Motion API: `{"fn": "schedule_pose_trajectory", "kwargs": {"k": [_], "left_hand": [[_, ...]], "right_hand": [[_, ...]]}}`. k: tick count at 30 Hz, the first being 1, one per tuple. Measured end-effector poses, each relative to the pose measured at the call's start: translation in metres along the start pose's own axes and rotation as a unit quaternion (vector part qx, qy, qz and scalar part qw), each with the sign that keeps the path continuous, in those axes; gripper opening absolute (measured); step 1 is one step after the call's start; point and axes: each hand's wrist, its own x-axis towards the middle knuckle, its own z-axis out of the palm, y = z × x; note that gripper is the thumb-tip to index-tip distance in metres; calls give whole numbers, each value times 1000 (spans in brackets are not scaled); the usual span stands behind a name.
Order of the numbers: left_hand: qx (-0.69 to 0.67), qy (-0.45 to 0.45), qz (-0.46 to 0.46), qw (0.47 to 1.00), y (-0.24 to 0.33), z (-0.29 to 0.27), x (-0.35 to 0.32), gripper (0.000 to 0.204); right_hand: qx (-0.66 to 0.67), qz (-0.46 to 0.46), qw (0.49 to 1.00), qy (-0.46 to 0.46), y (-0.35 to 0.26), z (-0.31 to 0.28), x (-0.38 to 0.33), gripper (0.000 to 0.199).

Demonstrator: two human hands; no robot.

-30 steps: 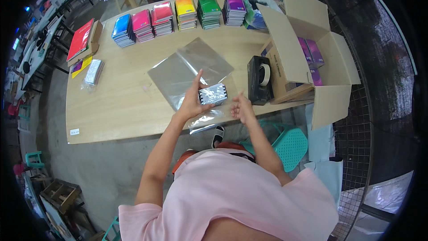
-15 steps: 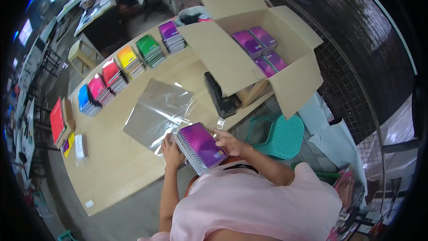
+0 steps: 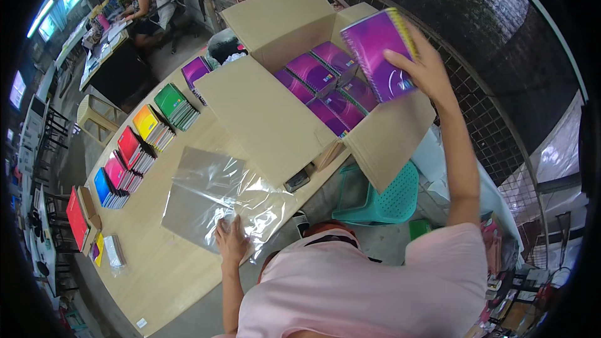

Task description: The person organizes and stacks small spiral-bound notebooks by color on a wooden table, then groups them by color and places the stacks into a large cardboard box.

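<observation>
My right hand (image 3: 424, 67) holds a purple spiral notebook (image 3: 377, 53) in a clear wrap above the open cardboard box (image 3: 269, 119). Several more purple notebooks (image 3: 319, 84) lie inside that box. My left hand (image 3: 230, 240) rests flat on a stack of clear plastic sleeves (image 3: 216, 197) at the near edge of the wooden table (image 3: 150, 263).
Piles of coloured notebooks (image 3: 141, 144) run in a row along the table's far side, from blue to purple. A red box (image 3: 78, 219) sits at the left end. A teal plastic stool (image 3: 385, 191) stands beside the box. Another person (image 3: 141, 3) sits at a far desk.
My right hand has lifted the purple notebook from in front of me up and right, over the open box. My left hand has let go of it and dropped onto the plastic sleeves.
</observation>
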Motion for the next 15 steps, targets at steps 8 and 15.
{"fn": "schedule_pose_trajectory", "kwargs": {"k": [8, 15], "left_hand": [[-10, -30, -58, 998, 26, -7, 3, 101], [-2, -44, -66, 997, 33, -1, -4, 114]], "right_hand": [[-39, 412, 825, -384, 171, 20, 116, 57], [-217, 332, 788, -471, 194, 67, 113, 64]]}}
